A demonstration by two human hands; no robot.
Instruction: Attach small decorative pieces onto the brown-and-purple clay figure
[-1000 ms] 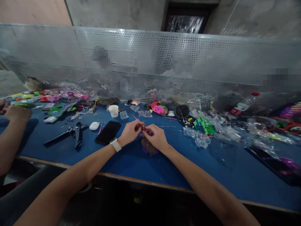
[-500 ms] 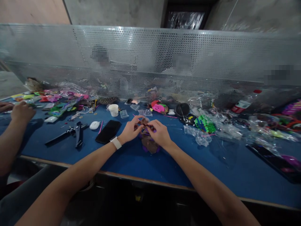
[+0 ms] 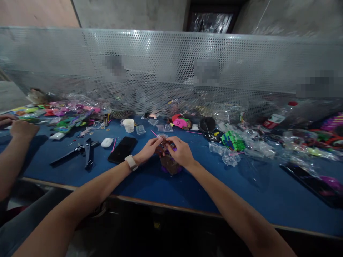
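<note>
Both hands meet over the middle of the blue table (image 3: 150, 189). My left hand (image 3: 148, 151), with a pale watch on its wrist, has its fingers bent around a small brown piece that looks like modelling clay (image 3: 163, 141). On the other side of that piece, my right hand (image 3: 180, 151) pinches it between thumb and fingers. Fingers cover much of it, so its exact shape is hidden. Just below the hands lies a brown figure with purple edges (image 3: 170, 164). A thin pink stick (image 3: 153, 133) lies beyond my left fingers.
To the left are a black phone (image 3: 122, 149), white case (image 3: 107, 142), black-handled cutting tool (image 3: 88, 153) and white cup (image 3: 128, 125). A co-worker's hand (image 3: 24, 129) is at far left. Plastic bags (image 3: 225, 153), a bottle (image 3: 274, 120) and another phone (image 3: 308, 184) lie right. A perforated metal screen (image 3: 160, 53) stands behind.
My left fingers have shifted and stretched around the brown piece. My right hand has turned slightly, its fingers still on the piece. The brown figure below stays in nearly the same place.
</note>
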